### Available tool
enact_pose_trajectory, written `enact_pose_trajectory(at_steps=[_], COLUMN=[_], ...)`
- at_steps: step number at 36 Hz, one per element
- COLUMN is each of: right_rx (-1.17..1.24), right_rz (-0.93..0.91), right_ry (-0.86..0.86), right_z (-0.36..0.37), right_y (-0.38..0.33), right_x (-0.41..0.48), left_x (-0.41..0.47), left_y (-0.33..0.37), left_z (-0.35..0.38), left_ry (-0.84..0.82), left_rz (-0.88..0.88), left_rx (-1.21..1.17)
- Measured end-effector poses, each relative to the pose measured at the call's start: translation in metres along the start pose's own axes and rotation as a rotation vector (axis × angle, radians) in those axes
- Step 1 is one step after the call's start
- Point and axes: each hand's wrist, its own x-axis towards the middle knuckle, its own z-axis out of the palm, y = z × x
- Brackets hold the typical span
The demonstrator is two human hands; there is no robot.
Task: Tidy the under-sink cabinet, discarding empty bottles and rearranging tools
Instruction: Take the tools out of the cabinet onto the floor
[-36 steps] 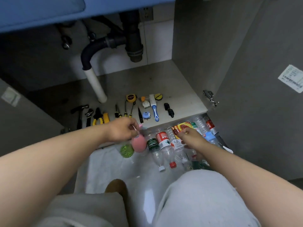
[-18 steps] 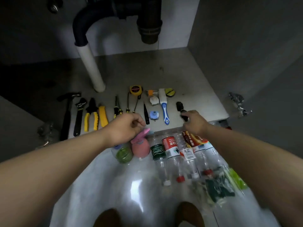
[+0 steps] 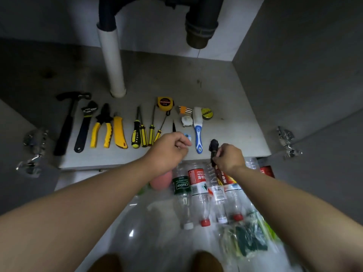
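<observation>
Both hands have reached forward to the front edge of the cabinet floor (image 3: 235, 124). Right hand (image 3: 228, 159) fingers pinch the near end of the small black tool (image 3: 213, 144), which lies beside the blue-handled brush (image 3: 198, 134). It looks rigid and light, best gripped mid-body. Left hand (image 3: 169, 150) is curled; whether it holds anything I cannot tell.

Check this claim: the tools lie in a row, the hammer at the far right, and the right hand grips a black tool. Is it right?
No. The head view shows the hammer at the far left of the row; the right hand does grip a black tool.
</observation>
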Motion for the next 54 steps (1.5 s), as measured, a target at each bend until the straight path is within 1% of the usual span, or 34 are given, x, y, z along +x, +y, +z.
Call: enact_pose_trajectory(at_steps=[1,3,5,6,8,10,13,16,18,22,24,28,32,34,38,40,43,47,51,54], right_rx=[0.05,0.231,0.427,0.536,0.8,0.994,1.082,1.145,1.03,0.491,0.281,-0.029,-0.245,-0.274,-0.396,-0.377,-0.32,-0.332,-0.396,-0.315], right_rz=[0.009,-0.001,-0.042,-0.062,-0.088,-0.105,-0.134,-0.128,-0.135,-0.183,-0.234,-0.367,-0.365,-0.355,-0.427,-0.438,-0.474,-0.485,-0.44,-0.36], right_ry=[0.029,0.061,0.039,-0.006,-0.164,-0.311,-0.45,-0.548,-0.491,-0.17,-0.102,-0.095,-0.221,-0.197,0.018,0.068,0.105,0.142,0.179,0.157], right_z=[0.002,0.006,0.002,-0.003,-0.017,-0.031,-0.044,-0.049,-0.049,-0.042,-0.037,-0.025,-0.012,-0.005,0.003,0.005,0.004,0.002,0.001,-0.001], right_y=[-0.002,-0.01,-0.02,-0.025,-0.036,-0.045,-0.055,-0.058,-0.059,-0.057,-0.058,-0.063,-0.067,-0.063,-0.051,-0.046,-0.037,-0.029,-0.029,-0.028], right_x=[-0.005,-0.019,-0.032,-0.037,-0.046,-0.052,-0.053,-0.041,-0.025,0.024,0.047,0.088,0.117,0.119,0.113,0.109,0.104,0.099,0.091,0.074], left_x=[-0.002,-0.005,-0.006,-0.006,-0.005,-0.004,-0.003,-0.001,0.002,0.009,0.013,0.02,0.023,0.023,0.023,0.022,0.019,0.012,0.002,-0.007], left_y=[-0.001,-0.003,-0.003,-0.002,0.002,0.008,0.016,0.017,0.014,0.002,-0.005,-0.021,-0.03,-0.032,-0.029,-0.029,-0.029,-0.031,-0.033,-0.034], left_z=[0.001,0.004,0.006,0.006,0.005,0.004,0.001,-0.007,-0.015,-0.029,-0.034,-0.037,-0.037,-0.037,-0.037,-0.036,-0.034,-0.032,-0.033,-0.037], left_ry=[0.005,0.011,0.016,0.028,0.051,0.052,0.044,0.099,0.166,0.241,0.27,0.317,0.365,0.366,0.366,0.357,0.345,0.345,0.342,0.339], left_rz=[-0.008,-0.018,-0.02,-0.024,-0.024,-0.033,-0.048,-0.055,-0.043,-0.033,-0.042,-0.084,-0.098,-0.104,-0.114,-0.111,-0.115,-0.13,-0.136,-0.127], left_rx=[-0.005,-0.021,-0.03,-0.023,-0.03,-0.119,-0.271,-0.306,-0.318,-0.405,-0.45,-0.497,-0.538,-0.534,-0.517,-0.514,-0.523,-0.51,-0.485,-0.454])
